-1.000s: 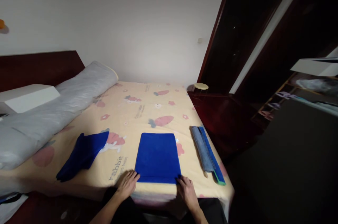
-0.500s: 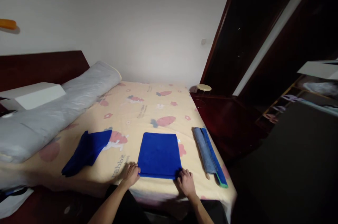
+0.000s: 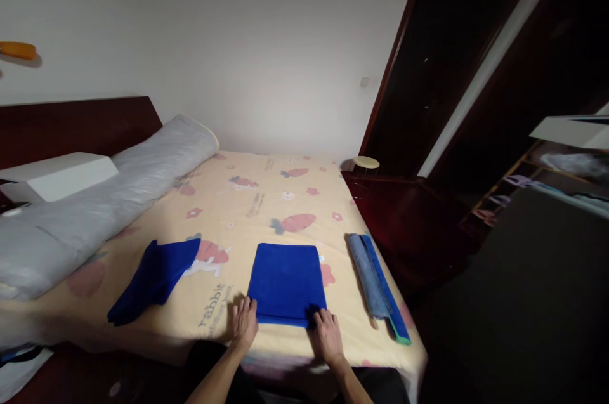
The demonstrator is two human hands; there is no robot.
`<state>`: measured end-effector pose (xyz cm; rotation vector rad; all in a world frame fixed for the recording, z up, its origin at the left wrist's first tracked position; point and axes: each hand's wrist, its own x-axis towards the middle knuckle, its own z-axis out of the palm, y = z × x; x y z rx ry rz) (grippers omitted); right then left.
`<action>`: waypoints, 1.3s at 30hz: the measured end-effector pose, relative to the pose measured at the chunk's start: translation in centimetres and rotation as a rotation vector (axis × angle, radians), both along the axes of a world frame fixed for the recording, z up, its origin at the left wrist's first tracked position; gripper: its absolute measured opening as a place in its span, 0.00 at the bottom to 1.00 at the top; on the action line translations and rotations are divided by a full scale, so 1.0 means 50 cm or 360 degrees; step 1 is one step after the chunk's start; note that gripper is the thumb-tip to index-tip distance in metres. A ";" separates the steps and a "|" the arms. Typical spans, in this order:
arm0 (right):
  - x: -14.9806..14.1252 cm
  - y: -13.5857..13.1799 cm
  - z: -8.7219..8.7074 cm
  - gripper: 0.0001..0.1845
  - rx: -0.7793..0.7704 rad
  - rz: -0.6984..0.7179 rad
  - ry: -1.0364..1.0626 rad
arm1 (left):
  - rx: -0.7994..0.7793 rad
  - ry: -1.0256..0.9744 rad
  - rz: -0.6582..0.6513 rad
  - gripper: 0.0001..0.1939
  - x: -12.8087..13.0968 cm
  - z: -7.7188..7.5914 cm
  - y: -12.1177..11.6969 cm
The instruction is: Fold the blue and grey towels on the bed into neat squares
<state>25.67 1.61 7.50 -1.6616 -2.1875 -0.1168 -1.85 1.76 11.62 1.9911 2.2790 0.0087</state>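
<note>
Main item: a flat, folded, royal-blue fabric cloth (image 3: 288,280), lying near the near edge of the bed (image 3: 266,223), between the headboard side and the right edge, closer to the right. A narrow doubled strip runs along its near side.

Left hand (image 3: 245,323): fingers bent and close together, at the cloth's near left corner. Right hand (image 3: 328,334): fingers curled down at the near right corner, slightly spread. Both touch the cloth; thumbs poorly seen, so I cannot tell how far either grip is open or whether fabric is pinched.

Toward the headboard side, near the near edge: a crumpled dark-blue cloth (image 3: 157,274), apart from the folded one. Along the right edge, near the near right corner: a long, narrow grey-blue fabric bundle (image 3: 368,277) beside a blue fabric strip with a green end (image 3: 387,290). The bed's cover is pale yellow with pink printed shapes and lettering.

Along the headboard side lies a long grey padded roll (image 3: 118,175); a white angular box (image 3: 66,177) is by it, before the dark-red headboard (image 3: 80,125). Beyond the far right corner: a round, pale-topped stool (image 3: 366,162).
</note>
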 end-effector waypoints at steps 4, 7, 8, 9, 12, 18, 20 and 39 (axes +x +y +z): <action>-0.037 -0.001 0.003 0.11 0.0039 0.0000 0.0013 | 0.0047 -0.0063 -0.0067 0.25 0.045 -0.020 -0.013; -0.066 -0.004 0.005 0.12 0.0069 -0.0001 0.0058 | 0.0079 -0.0149 -0.0156 0.23 0.085 -0.040 -0.024; -0.075 -0.005 0.006 0.12 0.0082 0.0011 0.0084 | 0.0097 -0.0191 -0.0194 0.22 0.097 -0.046 -0.027; -0.085 -0.006 0.006 0.12 0.0095 0.0034 0.0119 | 0.0119 -0.0234 -0.0236 0.22 0.108 -0.052 -0.029; -0.111 -0.006 0.004 0.11 0.0079 0.0191 0.0250 | 0.0183 -0.0318 -0.0374 0.21 0.128 -0.062 -0.027; -0.128 0.006 -0.004 0.13 0.0018 0.0347 0.0322 | 0.0187 -0.0332 -0.0490 0.19 0.102 -0.062 -0.012; -0.106 0.009 -0.012 0.16 0.0070 0.0300 0.0297 | 0.0185 -0.0310 -0.0470 0.20 0.069 -0.062 -0.010; -0.159 -0.018 -0.029 0.23 -0.0097 0.0541 0.0335 | 0.0232 0.0050 -0.0029 0.24 0.008 -0.087 0.020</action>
